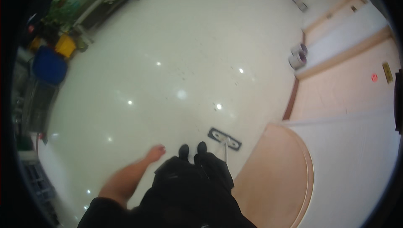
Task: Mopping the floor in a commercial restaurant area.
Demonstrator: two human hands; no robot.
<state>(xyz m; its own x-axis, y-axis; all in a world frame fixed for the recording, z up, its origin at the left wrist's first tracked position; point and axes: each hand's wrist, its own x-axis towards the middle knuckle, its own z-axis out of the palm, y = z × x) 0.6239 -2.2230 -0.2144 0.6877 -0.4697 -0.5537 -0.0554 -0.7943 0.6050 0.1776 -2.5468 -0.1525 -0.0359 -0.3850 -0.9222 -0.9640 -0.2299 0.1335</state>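
My left hand (156,153) hangs in front of my left side above the glossy pale floor (141,76). I see nothing in it, but blur hides how far its fingers are closed. My right hand is out of view. Ahead of my black shoes (192,149), slightly to the right, a flat mop head (224,138) with a dark edge lies on the floor. Its pale handle (225,154) runs back towards me and disappears behind my dark trousers. Small dark marks dot the floor beyond the mop.
A rounded wooden panel (277,171) stands close on my right. Past it are a wooden door (343,83) and two grey buckets (297,61) by the wall. Along the left side are a blue chair (50,65), a yellow container (65,45) and a leafy plant (61,7).
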